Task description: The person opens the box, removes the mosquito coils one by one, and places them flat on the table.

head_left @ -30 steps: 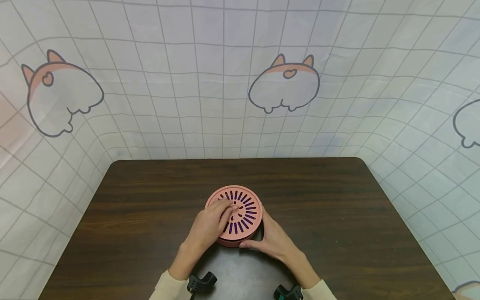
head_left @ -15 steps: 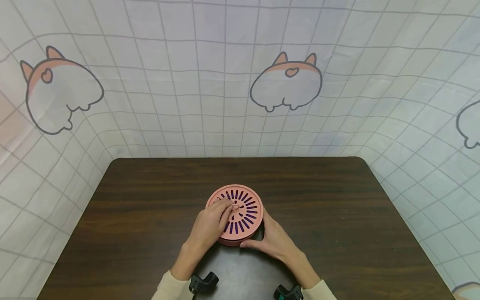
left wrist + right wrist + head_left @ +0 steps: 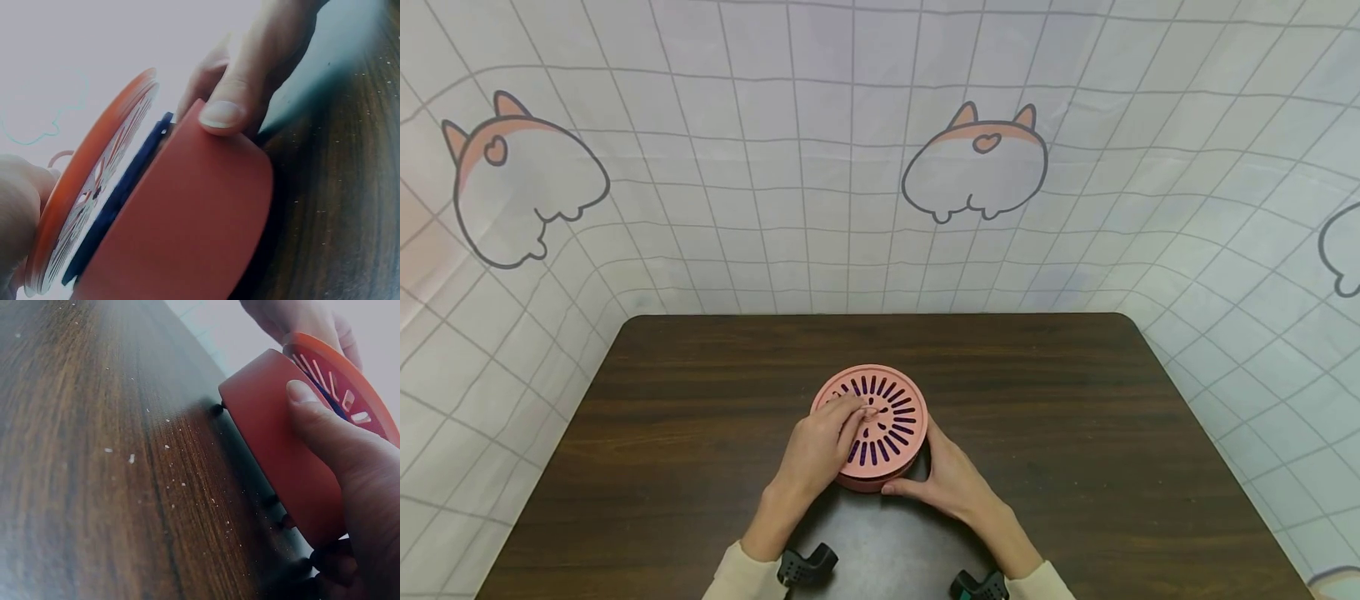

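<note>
While pinching the small loop (image 3: 870, 413) on the pink lid (image 3: 883, 437) with the left hand (image 3: 816, 450), likely for easy holding, gripping the round pink box (image 3: 194, 200) with the right hand (image 3: 953, 477), with thumb spread away from fingers, likely to keep it still on the table (image 3: 1075, 442). Reaching over the top with the left, round the side with the right. Leaving a gap under the lid; hard to see the far edge.
</note>
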A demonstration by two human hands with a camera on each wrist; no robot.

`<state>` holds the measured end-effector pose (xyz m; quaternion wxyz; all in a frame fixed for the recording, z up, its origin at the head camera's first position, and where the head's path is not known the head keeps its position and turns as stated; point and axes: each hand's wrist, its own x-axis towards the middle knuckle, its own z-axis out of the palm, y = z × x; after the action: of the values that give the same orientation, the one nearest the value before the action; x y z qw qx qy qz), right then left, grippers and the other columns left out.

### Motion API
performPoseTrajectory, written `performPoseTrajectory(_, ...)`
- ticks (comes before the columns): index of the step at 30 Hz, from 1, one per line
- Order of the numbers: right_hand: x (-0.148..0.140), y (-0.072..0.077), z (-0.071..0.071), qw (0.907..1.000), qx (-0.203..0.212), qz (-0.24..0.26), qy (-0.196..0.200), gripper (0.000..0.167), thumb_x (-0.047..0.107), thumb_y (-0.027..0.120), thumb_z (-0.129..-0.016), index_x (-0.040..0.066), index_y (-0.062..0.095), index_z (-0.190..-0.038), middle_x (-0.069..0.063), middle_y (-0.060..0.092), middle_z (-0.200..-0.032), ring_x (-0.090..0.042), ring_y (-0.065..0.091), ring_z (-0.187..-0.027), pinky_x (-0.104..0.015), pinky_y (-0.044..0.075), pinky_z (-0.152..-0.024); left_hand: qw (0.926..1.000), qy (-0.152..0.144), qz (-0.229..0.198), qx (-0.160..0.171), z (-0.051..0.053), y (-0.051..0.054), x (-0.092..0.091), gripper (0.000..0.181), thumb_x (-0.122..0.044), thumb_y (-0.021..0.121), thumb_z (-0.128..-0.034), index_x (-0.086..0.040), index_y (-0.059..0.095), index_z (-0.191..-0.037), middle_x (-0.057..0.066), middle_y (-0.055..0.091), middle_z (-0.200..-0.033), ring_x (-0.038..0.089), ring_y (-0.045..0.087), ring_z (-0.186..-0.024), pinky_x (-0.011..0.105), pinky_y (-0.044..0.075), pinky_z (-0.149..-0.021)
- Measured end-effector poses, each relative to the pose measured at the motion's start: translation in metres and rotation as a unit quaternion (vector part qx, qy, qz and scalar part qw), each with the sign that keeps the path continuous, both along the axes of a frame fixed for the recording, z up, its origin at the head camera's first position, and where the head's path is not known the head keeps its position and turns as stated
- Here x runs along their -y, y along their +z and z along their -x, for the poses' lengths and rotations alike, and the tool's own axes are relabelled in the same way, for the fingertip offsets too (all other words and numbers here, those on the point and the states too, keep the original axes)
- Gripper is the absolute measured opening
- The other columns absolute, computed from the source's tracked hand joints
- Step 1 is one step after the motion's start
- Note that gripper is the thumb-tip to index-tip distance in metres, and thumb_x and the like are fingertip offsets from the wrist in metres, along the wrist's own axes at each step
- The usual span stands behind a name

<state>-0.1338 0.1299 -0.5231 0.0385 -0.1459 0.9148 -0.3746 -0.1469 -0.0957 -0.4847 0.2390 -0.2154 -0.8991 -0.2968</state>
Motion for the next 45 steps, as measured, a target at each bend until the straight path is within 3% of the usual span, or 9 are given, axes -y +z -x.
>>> performPoseTrajectory(8,-0.002,0.0,0.0,0.9998,0.008,-0.013,-0.009,0.133,0.074,0.079,-0.064,0.011,0.017,-0.162,-0.012,0.031,-0.163,-0.033,0.043,-0.143,-0.053,0.04,-0.113,0.9996,0.02,-0.015,-0.012,0.002,0.01,0.012,0.018,-0.014,0.068,-0.095,-0.007,0.075,-0.11,0.009,0.077,-0.108,0.026,0.072,-0.108,0.043,0.056,-0.094)
performPoseTrajectory(24,-0.001,0.001,-0.001,0.9995,0.012,-0.023,-0.015,0.135,0.076,0.079,-0.062,0.01,0.016,-0.162,-0.011,0.03,-0.164,-0.033,0.041,-0.145,-0.053,0.038,-0.115,0.9967,0.069,-0.037,-0.02,0.008,0.018,0.044,0.018,-0.013,0.07,-0.0937,-0.004,0.075,-0.108,0.014,0.076,-0.11,0.031,0.072,-0.106,0.047,0.055,-0.092)
performPoseTrajectory(36,-0.001,-0.001,-0.001,0.9997,0.004,-0.023,-0.011,0.134,0.076,0.078,-0.062,0.01,0.018,-0.162,-0.011,0.031,-0.164,-0.032,0.041,-0.146,-0.053,0.038,-0.115,0.9899,0.132,-0.048,-0.014,0.013,0.011,0.078,0.019,-0.011,0.069,-0.094,0.0,0.074,-0.108,0.017,0.076,-0.103,0.034,0.074,-0.095,0.05,0.058,-0.084)
performPoseTrajectory(45,-0.002,-0.002,-0.001,0.9999,-0.004,-0.01,-0.002,0.132,0.075,0.079,-0.063,0.011,0.019,-0.162,-0.008,0.033,-0.163,-0.029,0.04,-0.146,-0.051,0.038,-0.116,0.9812,0.178,-0.073,0.008,0.016,-0.002,0.103,0.018,-0.012,0.067,-0.0955,0.002,0.074,-0.105,0.019,0.076,-0.098,0.037,0.074,-0.09,0.053,0.058,-0.079)
